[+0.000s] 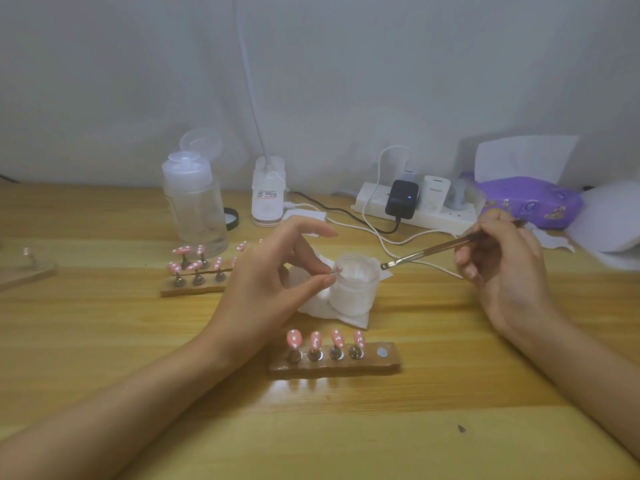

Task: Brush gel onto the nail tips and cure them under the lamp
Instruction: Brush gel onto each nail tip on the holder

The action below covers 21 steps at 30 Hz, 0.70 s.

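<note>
**Pink nail tip held over the gel jar**

On the pale wooden bench [104, 341], the left hand [266, 282] pinches a small pink nail tip [338, 269] over the frosted white jar [353, 289]. The right hand [502, 261] grasps a thin brown-handled brush [426, 252], its bristles just beside the jar's rim.

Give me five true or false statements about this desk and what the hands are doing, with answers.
1. The right hand holds the brush. True.
2. The left hand is empty. False: it pinches a nail tip at the jar.
3. The near holder carries five nail tips. False: four, one spot bare.
4. The bottle's lid is flipped open. True.
5. The tissue pack is green. False: it is purple.
</note>
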Tool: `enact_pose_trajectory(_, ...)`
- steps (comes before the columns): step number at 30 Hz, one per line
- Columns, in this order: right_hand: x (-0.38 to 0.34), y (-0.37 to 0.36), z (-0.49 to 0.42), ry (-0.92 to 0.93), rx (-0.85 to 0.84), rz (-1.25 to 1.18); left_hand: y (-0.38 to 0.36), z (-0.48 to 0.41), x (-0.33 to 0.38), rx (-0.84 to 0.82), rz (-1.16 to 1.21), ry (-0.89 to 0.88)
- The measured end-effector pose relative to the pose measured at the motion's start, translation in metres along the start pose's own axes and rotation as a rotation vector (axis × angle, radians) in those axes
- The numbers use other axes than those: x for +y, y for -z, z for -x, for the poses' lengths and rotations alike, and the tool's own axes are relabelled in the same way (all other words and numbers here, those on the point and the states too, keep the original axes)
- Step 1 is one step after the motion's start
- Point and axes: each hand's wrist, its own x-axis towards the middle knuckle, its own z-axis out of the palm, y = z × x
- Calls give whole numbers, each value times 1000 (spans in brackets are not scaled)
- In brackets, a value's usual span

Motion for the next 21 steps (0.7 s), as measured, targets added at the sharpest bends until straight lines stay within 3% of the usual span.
enact_pose_trajectory(3, -1, -1, 1, 94, -149, -41, 0, 0, 1, 2, -10, -6)
enact_pose_trajectory(6, -2, -1, 5, 225, -295, 66, 0, 0, 2, 5, -19, -10)
enact_pose_trajectory(11, -4, 3, 4, 296, -291, 98, -1, 0, 2, 8, -33, -18)
enact_pose_trajectory(16, -8, 6, -1, 245, -187, 45, -1, -1, 1, 6, -16, -9)
enact_pose_trajectory(21, 3, -10, 9, -22, -120, -16, -1, -1, 1, 2, 6, -11)
